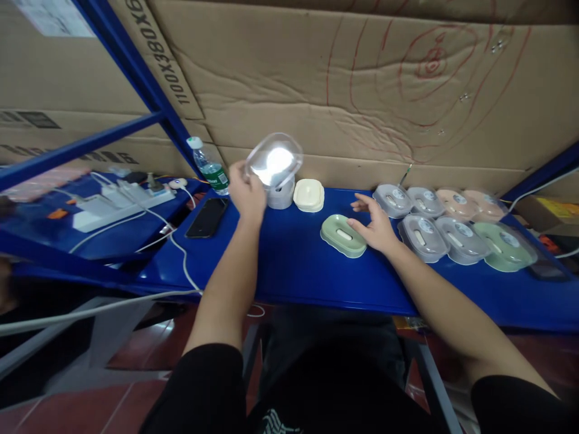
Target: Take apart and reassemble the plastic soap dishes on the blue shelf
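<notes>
My left hand (248, 191) is closed on the near left edge of a clear plastic lid (277, 161), lifted and tilted, with a bright glare across it. Below the lid stands a whitish round container (281, 196), partly covered from view. A cream-coloured square piece (309, 195) lies just to its right. My right hand (371, 224) is open, fingers apart, its thumb at the right edge of a green oval container (344, 235) with a pale slot-shaped piece in its middle. Whether the thumb presses on it I cannot tell.
Several oval containers under clear lids, grey (424, 237), peach (456, 205) and green (505, 246), fill the right side in two rows. On the left are a water bottle (208, 167), a black phone (207, 217) and a power strip (122, 205) with white cables. Cardboard (289, 72) walls the back.
</notes>
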{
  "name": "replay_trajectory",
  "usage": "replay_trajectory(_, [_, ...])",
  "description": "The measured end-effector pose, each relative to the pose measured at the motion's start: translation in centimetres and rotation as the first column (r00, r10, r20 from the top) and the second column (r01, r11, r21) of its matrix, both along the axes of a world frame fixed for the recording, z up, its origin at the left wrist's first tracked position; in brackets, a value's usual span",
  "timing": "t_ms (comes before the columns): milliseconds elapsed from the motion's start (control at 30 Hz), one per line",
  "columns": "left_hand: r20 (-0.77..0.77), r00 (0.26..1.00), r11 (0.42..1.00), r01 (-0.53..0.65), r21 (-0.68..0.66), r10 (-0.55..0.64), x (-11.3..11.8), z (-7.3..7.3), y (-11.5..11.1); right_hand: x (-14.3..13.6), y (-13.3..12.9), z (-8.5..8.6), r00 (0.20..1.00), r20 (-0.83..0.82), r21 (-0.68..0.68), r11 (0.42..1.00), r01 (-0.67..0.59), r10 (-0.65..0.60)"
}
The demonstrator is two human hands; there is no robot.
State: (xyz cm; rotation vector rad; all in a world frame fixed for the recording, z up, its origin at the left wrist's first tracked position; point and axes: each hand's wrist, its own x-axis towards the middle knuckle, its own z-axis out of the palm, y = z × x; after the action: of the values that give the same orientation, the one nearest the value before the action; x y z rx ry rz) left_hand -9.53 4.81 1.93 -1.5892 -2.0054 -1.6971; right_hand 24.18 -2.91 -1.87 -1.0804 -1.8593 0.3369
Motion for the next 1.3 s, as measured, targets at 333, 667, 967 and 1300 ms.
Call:
replay_trajectory(333, [0.163, 0.943, 0.901, -0.213, -0.377, 0.291, -6.3, -2.6, 3.0, 0.0, -0.3, -0.1, 0.981, 0.192, 0.018, 1.000, 0.006, -0.009])
replay_trajectory(667, [0.150, 0.951, 0.900, -0.194, -0.391, 0.271, -5.8, -3.5, 3.2, -0.1, -0.4, 0.0, 0.950, 0.301, -0.028, 0.997, -0.078, 0.083])
replay_trajectory(967, [0.247, 0.930, 0.930, -0.189, -0.314, 0.272, -6.2, -3.8, 3.8, 0.1, -0.7, 0.8, 0.864, 0.454, -0.196, 0.970, -0.141, 0.217])
replay_trajectory(1300, [-0.012, 0.969, 0.953, 0.243, 0.178, -0.245, -0.1, -1.2, 1.1, 0.5, -1.7, 1.1, 0.772, 0.605, -0.249, 0.967, -0.051, 0.196])
